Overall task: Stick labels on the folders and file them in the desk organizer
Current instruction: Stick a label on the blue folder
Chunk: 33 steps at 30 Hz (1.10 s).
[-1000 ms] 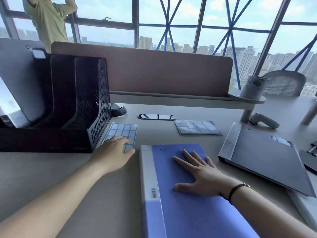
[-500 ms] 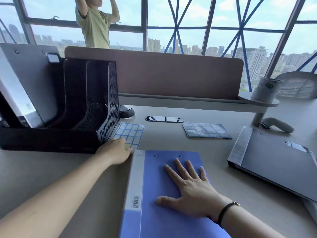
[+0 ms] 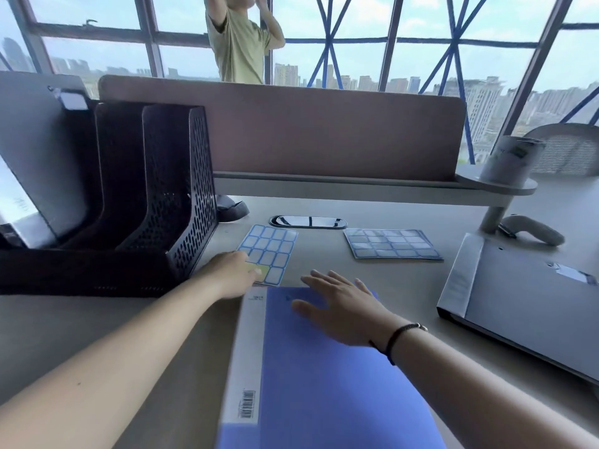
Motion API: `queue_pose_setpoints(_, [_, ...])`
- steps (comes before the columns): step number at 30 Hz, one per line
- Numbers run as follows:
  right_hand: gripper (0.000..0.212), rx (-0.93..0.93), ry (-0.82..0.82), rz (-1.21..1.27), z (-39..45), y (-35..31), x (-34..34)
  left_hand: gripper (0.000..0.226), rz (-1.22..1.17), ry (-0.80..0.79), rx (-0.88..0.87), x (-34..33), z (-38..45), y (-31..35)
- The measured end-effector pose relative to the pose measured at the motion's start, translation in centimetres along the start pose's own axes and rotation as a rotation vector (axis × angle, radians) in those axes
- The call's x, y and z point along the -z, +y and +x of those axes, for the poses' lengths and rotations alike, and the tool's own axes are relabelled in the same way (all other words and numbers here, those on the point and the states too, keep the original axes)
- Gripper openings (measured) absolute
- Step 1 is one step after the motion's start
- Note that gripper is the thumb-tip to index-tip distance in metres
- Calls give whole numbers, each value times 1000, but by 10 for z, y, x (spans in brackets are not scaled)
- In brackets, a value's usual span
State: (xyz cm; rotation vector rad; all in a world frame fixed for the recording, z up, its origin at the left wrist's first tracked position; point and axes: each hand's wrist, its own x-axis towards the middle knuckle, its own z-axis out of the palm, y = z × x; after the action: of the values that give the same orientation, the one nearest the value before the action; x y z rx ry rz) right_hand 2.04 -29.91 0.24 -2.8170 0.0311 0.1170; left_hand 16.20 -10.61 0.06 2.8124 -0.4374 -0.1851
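A blue folder [image 3: 324, 384] with a white spine lies flat on the desk in front of me. My right hand [image 3: 346, 306] rests flat on its far end, fingers spread and reaching the folder's top edge. Beyond it lies a sheet of blue-bordered labels [image 3: 272, 244]. My left hand [image 3: 230, 277] sits on that sheet's near left corner with bent fingers, one fingertip on a yellowish bare patch; any pinch is hidden. The black mesh desk organizer [image 3: 191, 196] stands at the left, with a grey folder [image 3: 35, 150] upright in its far slot.
A second label sheet [image 3: 392, 244] lies further right. Another grey folder [image 3: 534, 303] lies flat at the right. A brown divider panel [image 3: 324, 134] closes the desk's back, with a white roll [image 3: 509, 157] on its shelf. A person [image 3: 240, 47] stands behind it.
My right hand has slid forward along the blue folder to its far edge. My left hand stays on the label sheet's near corner.
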Motion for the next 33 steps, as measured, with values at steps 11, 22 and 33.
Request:
queue_pose_setpoints(11, [59,-60,10,4,87,12,3,73,112,-42,-95,-6,27,15])
queue_pose_setpoints(22, [74,-8,2,-8,97,20,-1,88,19,41,-126,-16,30,10])
queue_pose_setpoints(33, [59,-28,267,140,87,16,-1,57,-63,208,-160,-6,23,3])
